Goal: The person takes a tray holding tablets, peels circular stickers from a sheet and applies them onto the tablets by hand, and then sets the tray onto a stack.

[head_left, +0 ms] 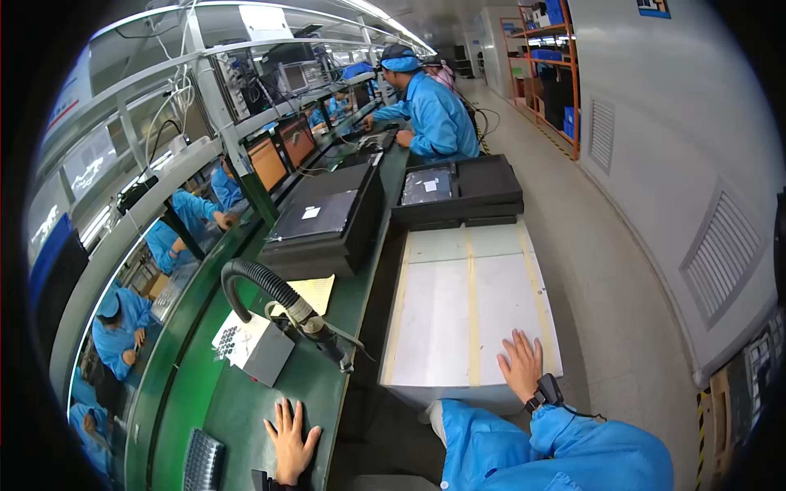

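My left hand (291, 442) lies flat on the green workbench (233, 401), fingers spread, with nothing in it. Left of it is a dark ribbed tray (203, 461). Beyond the hand stands a small grey-white box (260, 352) with a black corrugated hose (266, 278) arching over it; the hose's nozzle (334, 346) points down near the bench edge. My right hand (522, 366) rests open on a white-topped surface (442, 327) crossed by strips of yellowish tape. A black strapped device (547, 391) sits on that wrist.
Black foam trays (327, 237) holding flat wrapped panels stand ahead, one on the bench and another (483, 184) past the white top. A yellow paper (315, 293) lies behind the box. A co-worker in blue (438, 114) works farther along. An aisle and wall vents (720, 245) are at right.
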{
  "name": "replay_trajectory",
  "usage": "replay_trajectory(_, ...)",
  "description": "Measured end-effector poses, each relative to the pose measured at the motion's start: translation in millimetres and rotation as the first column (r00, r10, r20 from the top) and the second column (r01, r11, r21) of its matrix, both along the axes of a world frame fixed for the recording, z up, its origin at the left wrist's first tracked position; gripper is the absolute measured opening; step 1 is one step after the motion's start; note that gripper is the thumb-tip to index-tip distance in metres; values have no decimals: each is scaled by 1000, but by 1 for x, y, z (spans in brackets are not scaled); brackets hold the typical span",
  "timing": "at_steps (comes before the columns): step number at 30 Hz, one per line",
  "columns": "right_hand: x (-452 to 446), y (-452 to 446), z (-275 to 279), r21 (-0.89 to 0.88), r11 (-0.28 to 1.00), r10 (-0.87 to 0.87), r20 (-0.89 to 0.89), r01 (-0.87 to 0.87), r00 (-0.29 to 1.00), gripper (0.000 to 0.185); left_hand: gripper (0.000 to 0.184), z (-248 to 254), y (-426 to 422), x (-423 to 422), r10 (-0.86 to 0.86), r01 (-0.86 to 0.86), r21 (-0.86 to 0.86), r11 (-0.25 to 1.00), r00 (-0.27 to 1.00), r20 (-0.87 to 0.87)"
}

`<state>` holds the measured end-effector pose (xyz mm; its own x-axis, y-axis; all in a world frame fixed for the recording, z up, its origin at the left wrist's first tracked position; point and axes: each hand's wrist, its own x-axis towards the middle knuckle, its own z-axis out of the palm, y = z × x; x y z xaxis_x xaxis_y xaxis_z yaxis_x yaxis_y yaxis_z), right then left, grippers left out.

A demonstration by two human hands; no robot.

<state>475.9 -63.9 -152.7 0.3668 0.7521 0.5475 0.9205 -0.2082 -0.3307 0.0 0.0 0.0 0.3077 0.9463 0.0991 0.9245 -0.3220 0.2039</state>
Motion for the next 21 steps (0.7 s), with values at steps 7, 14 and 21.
replay_trajectory(7,-6,-1,2,-5,1000,2,-5,-2,1000,38,66,5,0,-2,3,-3,-2,1000,1000,-3)
replay_trajectory(14,-7,-2,2,-16,1000,7,-15,-8,1000,38,68,4,-1,-4,-12,12,18,1000,1000,18)
replay_trajectory(21,-6,-1,2,-21,1000,5,-23,-6,1000,39,68,4,-1,-2,-20,20,20,1000,999,26)
